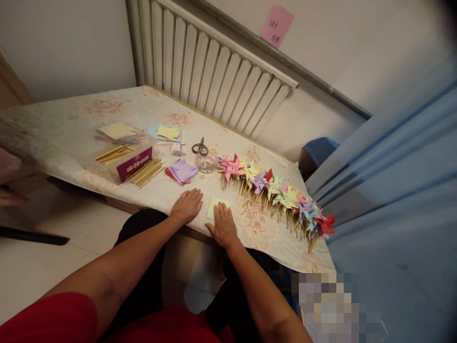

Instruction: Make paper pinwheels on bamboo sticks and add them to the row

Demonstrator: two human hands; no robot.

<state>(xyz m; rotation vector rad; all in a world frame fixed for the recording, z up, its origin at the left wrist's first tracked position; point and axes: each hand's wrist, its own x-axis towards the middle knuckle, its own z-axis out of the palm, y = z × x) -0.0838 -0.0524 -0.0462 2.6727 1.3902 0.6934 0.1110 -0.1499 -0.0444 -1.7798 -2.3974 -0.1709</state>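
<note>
Fingers (220, 208) of the right hand (223, 226) are lying flat and open, pressing a yellow paper square (213, 206); the left hand (186, 205) is resting open-palmed on the counter (150, 114).

Much of the pale green paper square (213, 206) near the tabletop's front edge lies hidden under the right hand (223, 225). The writing on the pink note (276, 25) on the wall is too small to read. The wooden sticks (145, 172) partly vanish behind the box's purple label (134, 163). A pixelated patch (332, 305) covers whatever lies below the tabletop's right corner. Blurred shapes (9, 178) are cut off at the left edge.
</note>
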